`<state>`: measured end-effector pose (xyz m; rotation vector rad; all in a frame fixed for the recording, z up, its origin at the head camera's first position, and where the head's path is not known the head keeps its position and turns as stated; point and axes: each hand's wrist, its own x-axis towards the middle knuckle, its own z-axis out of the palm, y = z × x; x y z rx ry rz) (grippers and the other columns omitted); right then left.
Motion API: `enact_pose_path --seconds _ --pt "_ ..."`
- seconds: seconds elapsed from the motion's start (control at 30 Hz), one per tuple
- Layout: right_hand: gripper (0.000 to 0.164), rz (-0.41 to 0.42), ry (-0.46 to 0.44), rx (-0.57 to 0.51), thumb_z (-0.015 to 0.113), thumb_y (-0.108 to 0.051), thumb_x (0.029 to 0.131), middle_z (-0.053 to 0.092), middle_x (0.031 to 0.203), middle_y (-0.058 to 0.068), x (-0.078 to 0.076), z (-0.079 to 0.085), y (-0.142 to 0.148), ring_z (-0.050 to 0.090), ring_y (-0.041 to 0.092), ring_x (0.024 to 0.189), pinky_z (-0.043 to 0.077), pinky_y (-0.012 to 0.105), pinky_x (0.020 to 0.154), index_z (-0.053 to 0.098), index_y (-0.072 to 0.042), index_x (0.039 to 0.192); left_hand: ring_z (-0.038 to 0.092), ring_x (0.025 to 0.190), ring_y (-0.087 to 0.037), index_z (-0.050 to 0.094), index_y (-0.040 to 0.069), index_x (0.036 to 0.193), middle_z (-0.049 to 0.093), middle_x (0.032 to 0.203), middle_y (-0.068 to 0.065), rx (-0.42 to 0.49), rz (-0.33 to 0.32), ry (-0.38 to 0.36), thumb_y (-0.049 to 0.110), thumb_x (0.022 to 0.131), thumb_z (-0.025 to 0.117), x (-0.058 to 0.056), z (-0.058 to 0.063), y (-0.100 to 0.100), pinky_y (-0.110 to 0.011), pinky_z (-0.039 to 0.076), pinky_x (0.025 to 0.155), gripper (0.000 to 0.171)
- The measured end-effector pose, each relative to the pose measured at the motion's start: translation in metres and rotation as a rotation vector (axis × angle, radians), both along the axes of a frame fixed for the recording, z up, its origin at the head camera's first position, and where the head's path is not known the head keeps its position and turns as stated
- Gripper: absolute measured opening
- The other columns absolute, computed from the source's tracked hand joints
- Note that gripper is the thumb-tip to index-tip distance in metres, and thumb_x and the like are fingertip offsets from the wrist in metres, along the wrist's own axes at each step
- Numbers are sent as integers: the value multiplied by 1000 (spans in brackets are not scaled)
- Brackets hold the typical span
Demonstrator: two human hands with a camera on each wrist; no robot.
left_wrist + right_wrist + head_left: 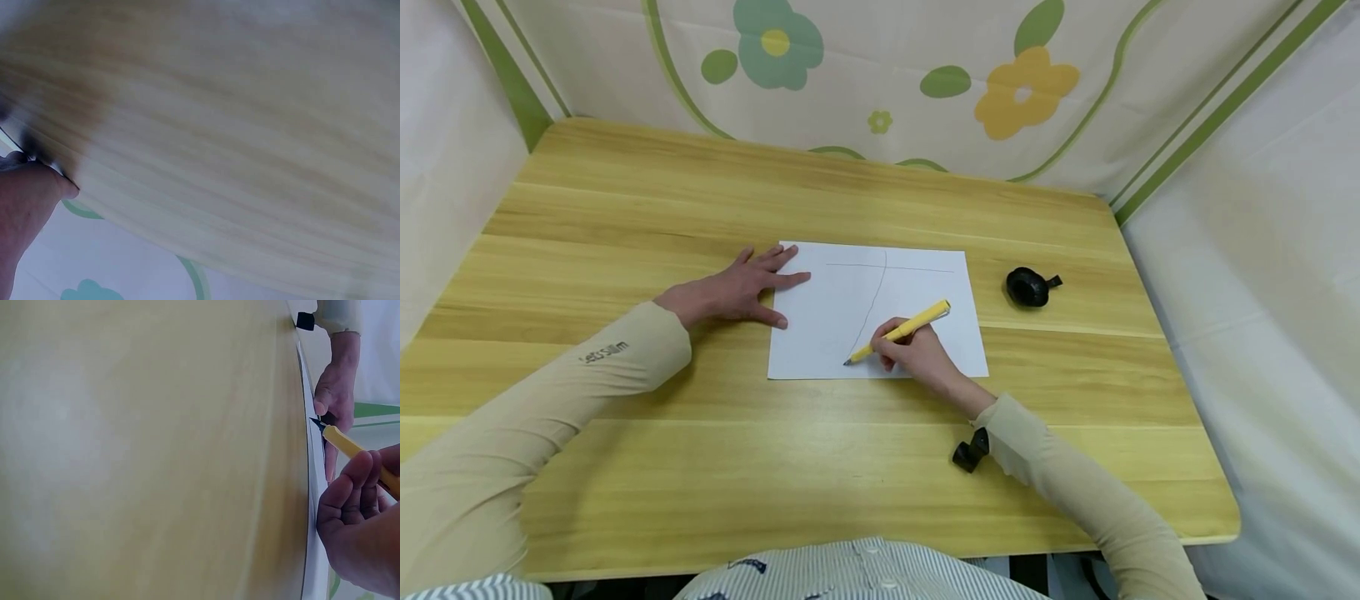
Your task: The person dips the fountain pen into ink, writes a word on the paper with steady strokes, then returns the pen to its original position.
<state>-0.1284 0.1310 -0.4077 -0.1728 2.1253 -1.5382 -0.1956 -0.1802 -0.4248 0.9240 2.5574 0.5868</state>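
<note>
A white sheet of paper [820,333] lies on the wooden table, with a thin horizontal line near its top and a long slanting line crossing it. My right hand [917,350] grips a yellow fountain pen [917,321] whose dark nib is at the lower end of the slanting line. In the right wrist view the fountain pen [345,444] shows its nib close over the paper [315,562]. My left hand [737,290] rests with spread fingers on the paper's left edge; in the left wrist view only part of that hand [28,194] shows.
A small round black object [1027,287] with a short tab sits to the right of the paper on the wooden table [775,475]. White curtains with flower patterns [880,75] stand behind the table and at both sides. A black wrist camera [972,451] hangs at the right sleeve.
</note>
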Motion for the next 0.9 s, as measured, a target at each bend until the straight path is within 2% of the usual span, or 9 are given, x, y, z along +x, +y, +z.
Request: enact_pose_path --seconds 0.23,0.67,0.9 --pt "14 18 10 -10 60 -12 91 56 64 1 4 0 -2 51 14 59 38 22 56 61 1 95 0 146 -41 32 14 148 1 159 -20 -3 3 -5 46 81 70 1 0 0 -66 -3 110 84" --pt "14 22 -26 -34 59 -10 92 57 65 2 6 0 -4 51 14 59 40 24 56 62 3 97 0 146 -41 32 13 148 1 159 -21 4 3 -5 44 81 71 1 1 0 -67 -3 110 83" --pt "12 -25 46 -43 59 -11 90 58 66 1 1 4 -3 53 13 60 43 24 58 62 0 93 -1 146 -41 31 14 148 0 159 -20 -8 2 -7 46 81 70 -1 0 0 -67 -3 110 84"
